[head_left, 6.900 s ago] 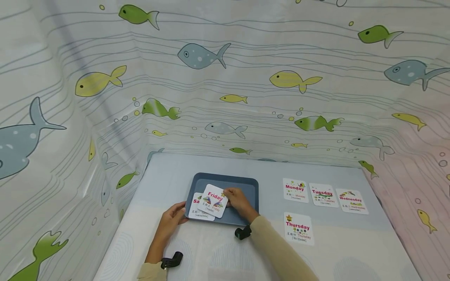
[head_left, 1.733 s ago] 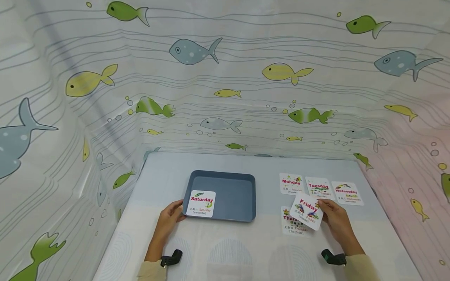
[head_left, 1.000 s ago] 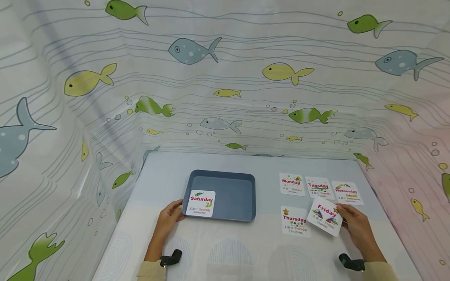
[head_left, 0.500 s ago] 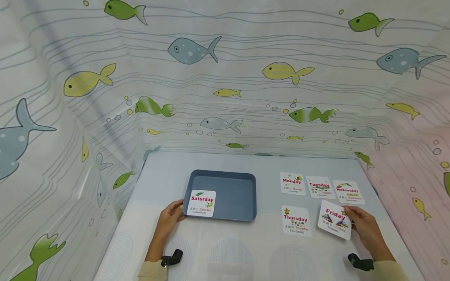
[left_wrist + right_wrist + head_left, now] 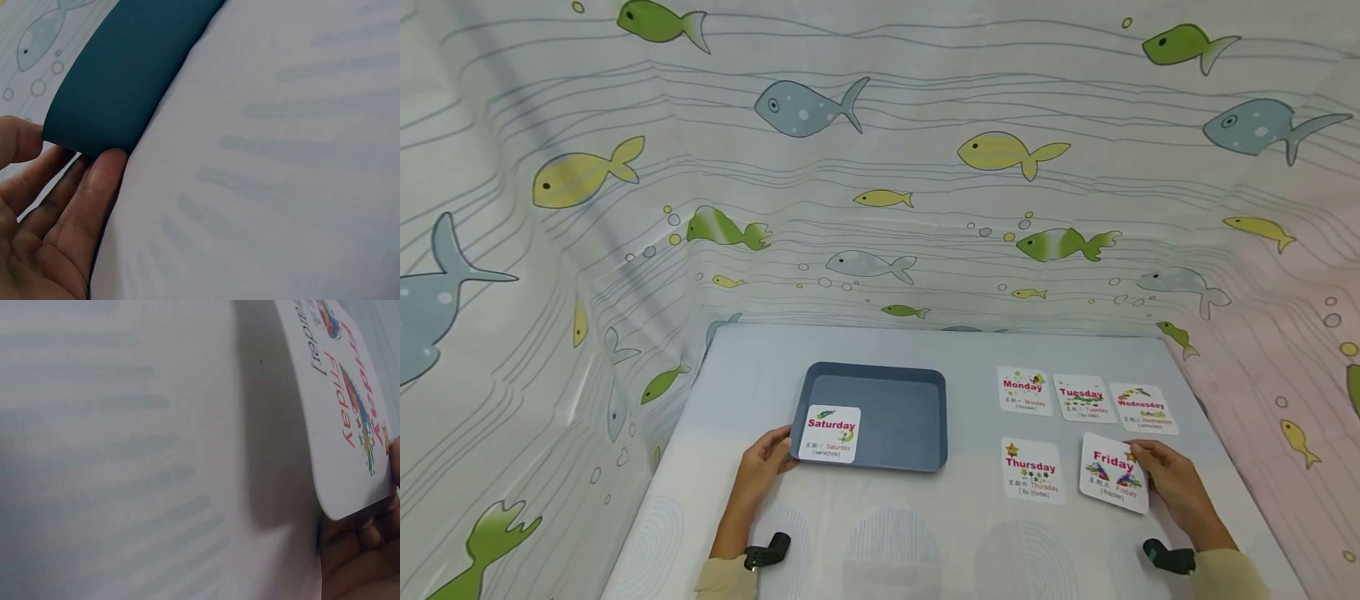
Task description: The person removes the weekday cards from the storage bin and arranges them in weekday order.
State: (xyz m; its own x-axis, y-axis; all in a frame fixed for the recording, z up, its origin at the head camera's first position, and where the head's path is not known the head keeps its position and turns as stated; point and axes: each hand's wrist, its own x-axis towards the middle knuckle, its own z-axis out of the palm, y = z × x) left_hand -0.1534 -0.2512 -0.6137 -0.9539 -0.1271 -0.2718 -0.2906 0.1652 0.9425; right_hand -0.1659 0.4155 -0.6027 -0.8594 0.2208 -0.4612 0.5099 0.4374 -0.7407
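Friday card (image 5: 1114, 473) tilting above the table (image 5: 970, 517)

The right hand (image 5: 1176, 493) is pinching the Friday card by its right edge, probably so that the fingers are covering little of the print. A shadow (image 5: 272, 437) is falling beneath it, so its near part is hanging clear of the table. The card is occupying the spot just right of the Thursday card (image 5: 1033, 492). Beyond them, the Monday card (image 5: 1026, 400), Tuesday card (image 5: 1084, 407) and Wednesday card (image 5: 1144, 417) are lying side by side in a row, the narrow gaps seemingly keeping every word readable. The left hand (image 5: 760, 468) is gripping the tray (image 5: 902, 421) at its near left corner, presumably steadying it; the Saturday card (image 5: 831, 437) is lying inside, toward that corner.
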